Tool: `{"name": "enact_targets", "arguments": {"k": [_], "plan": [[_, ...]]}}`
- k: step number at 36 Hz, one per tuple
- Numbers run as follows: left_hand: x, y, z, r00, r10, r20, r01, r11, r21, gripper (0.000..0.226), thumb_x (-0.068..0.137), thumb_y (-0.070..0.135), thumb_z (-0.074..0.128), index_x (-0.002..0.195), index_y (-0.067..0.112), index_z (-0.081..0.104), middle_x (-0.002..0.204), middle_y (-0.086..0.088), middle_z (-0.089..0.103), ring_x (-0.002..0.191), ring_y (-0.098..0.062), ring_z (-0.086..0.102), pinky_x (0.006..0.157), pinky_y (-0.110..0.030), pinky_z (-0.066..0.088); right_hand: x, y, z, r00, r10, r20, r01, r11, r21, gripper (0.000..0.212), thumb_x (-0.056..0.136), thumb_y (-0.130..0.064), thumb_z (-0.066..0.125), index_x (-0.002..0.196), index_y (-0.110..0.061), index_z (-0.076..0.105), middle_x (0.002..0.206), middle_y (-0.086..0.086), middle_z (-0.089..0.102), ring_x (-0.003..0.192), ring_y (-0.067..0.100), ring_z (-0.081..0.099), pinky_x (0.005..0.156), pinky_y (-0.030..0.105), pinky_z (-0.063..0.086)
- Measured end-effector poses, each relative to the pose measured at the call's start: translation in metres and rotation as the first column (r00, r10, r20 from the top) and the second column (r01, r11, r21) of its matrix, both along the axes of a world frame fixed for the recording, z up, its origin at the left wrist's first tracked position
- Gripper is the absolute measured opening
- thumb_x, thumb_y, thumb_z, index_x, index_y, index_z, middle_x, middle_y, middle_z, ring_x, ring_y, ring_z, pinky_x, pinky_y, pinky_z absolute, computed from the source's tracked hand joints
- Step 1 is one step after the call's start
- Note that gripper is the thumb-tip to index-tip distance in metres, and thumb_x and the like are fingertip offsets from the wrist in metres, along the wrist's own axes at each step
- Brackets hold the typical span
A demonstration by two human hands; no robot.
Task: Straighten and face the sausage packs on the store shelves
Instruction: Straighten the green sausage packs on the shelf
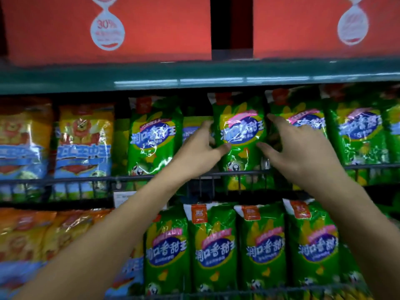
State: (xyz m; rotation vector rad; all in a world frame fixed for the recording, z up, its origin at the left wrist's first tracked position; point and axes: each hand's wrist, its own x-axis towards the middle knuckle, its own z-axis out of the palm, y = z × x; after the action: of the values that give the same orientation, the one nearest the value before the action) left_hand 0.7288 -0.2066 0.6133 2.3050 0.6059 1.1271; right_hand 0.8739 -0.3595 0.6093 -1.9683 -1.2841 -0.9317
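A green sausage pack (239, 131) with a blue oval label stands upright on the middle shelf behind a black wire rail (86, 180). My left hand (200, 150) grips its left edge, thumb on the front. My right hand (296, 146) holds its right edge, fingers reaching behind it. More green packs stand beside it: one to the left (152, 135), others to the right (357, 135). A recessed pack (192, 128) sits behind my left hand. The lower shelf holds a row of green packs (213, 245).
Yellow and blue packs (83, 139) fill the left of the middle shelf, and orange ones (32, 232) the lower left. A green shelf edge (194, 76) runs above, carrying red boxes (108, 29). A white price tag (125, 199) hangs under the rail.
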Motion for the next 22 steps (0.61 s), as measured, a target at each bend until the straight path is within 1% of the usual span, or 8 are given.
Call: {"name": "enact_targets", "arguments": {"k": [2, 5, 7, 9, 12, 15, 18, 22], "plan": [[-0.004, 0.0, 0.005, 0.999, 0.019, 0.034, -0.02, 0.999, 0.034, 0.082, 0.089, 0.037, 0.072, 0.156, 0.019, 0.028, 0.102, -0.001, 0.061, 0.081, -0.024, 0.066, 0.084, -0.046, 0.058, 0.008, 0.007, -0.006, 0.98, 0.162, -0.116, -0.151, 0.983, 0.101, 0.071, 0.093, -0.039, 0.07, 0.154, -0.02, 0.041, 0.097, 0.004, 0.073, 0.1, 0.033, 0.068, 0.084, 0.044, 0.055], [-0.016, 0.005, 0.014, 0.993, 0.041, 0.112, -0.049, 0.996, 0.068, 0.065, 0.098, 0.022, 0.066, 0.154, 0.012, 0.034, 0.085, 0.005, 0.064, 0.07, -0.017, 0.058, 0.074, -0.039, 0.053, 0.012, 0.021, -0.015, 0.867, 0.427, -0.256, -0.383, 0.901, 0.205, 0.07, 0.091, -0.025, 0.076, 0.153, -0.021, 0.044, 0.097, -0.007, 0.066, 0.09, 0.016, 0.068, 0.09, 0.036, 0.056], [-0.024, 0.005, 0.017, 0.995, 0.045, 0.089, -0.053, 0.994, 0.095, 0.059, 0.1, 0.021, 0.064, 0.151, 0.009, 0.038, 0.097, -0.001, 0.069, 0.068, -0.016, 0.06, 0.07, -0.036, 0.049, 0.007, 0.029, -0.019, 0.827, 0.495, -0.268, -0.448, 0.867, 0.219, 0.071, 0.092, -0.022, 0.075, 0.154, -0.024, 0.042, 0.102, -0.006, 0.063, 0.091, 0.012, 0.064, 0.091, 0.028, 0.053], [-0.032, 0.005, 0.018, 0.995, 0.06, 0.075, -0.068, 0.992, 0.108, 0.06, 0.1, 0.021, 0.065, 0.153, 0.009, 0.038, 0.1, -0.003, 0.069, 0.079, -0.018, 0.065, 0.075, -0.038, 0.053, 0.003, 0.037, -0.021, 0.805, 0.53, -0.266, -0.477, 0.846, 0.239, 0.07, 0.093, -0.02, 0.074, 0.155, -0.025, 0.041, 0.107, 0.0, 0.061, 0.091, 0.012, 0.061, 0.091, 0.032, 0.052], [-0.04, 0.01, 0.016, 0.995, 0.063, 0.078, -0.067, 0.996, 0.061, 0.067, 0.1, 0.02, 0.065, 0.157, 0.01, 0.031, 0.091, 0.001, 0.061, 0.095, -0.024, 0.065, 0.088, -0.052, 0.058, -0.004, 0.042, -0.024, 0.773, 0.581, -0.254, -0.523, 0.811, 0.264, 0.069, 0.094, -0.022, 0.072, 0.154, -0.029, 0.041, 0.111, 0.0, 0.058, 0.092, 0.01, 0.059, 0.089, 0.03, 0.05], [-0.046, 0.012, 0.008, 0.997, 0.073, -0.018, -0.072, 0.996, 0.049, 0.069, 0.102, 0.02, 0.06, 0.159, 0.009, 0.024, 0.11, -0.016, 0.061, 0.099, -0.036, 0.066, 0.087, -0.06, 0.056, -0.003, 0.042, -0.027, 0.787, 0.569, -0.24, -0.53, 0.822, 0.208, 0.072, 0.092, -0.028, 0.073, 0.154, -0.039, 0.039, 0.113, -0.002, 0.06, 0.094, 0.012, 0.063, 0.089, 0.034, 0.053], [-0.05, 0.011, 0.002, 0.982, 0.133, -0.13, -0.116, 0.985, 0.13, 0.07, 0.104, 0.025, 0.055, 0.161, 0.01, 0.017, 0.108, -0.009, 0.054, 0.093, -0.036, 0.07, 0.087, -0.055, 0.056, -0.003, 0.037, -0.026, 0.798, 0.55, -0.247, -0.538, 0.835, 0.117, 0.074, 0.094, -0.036, 0.07, 0.154, -0.05, 0.029, 0.135, -0.003, 0.059, 0.104, 0.015, 0.067, 0.091, 0.037, 0.055], [-0.054, 0.003, 0.003, 0.973, 0.172, -0.156, -0.134, 0.965, 0.223, 0.074, 0.106, 0.025, 0.052, 0.163, 0.014, 0.007, 0.1, -0.007, 0.059, 0.083, -0.032, 0.072, 0.084, -0.054, 0.057, -0.006, 0.035, -0.02, 0.819, 0.497, -0.287, -0.513, 0.858, 0.023, 0.079, 0.095, -0.044, 0.067, 0.154, -0.056, 0.017, 0.131, 0.002, 0.063, 0.085, 0.017, 0.07, 0.075, 0.03, 0.051]]}}
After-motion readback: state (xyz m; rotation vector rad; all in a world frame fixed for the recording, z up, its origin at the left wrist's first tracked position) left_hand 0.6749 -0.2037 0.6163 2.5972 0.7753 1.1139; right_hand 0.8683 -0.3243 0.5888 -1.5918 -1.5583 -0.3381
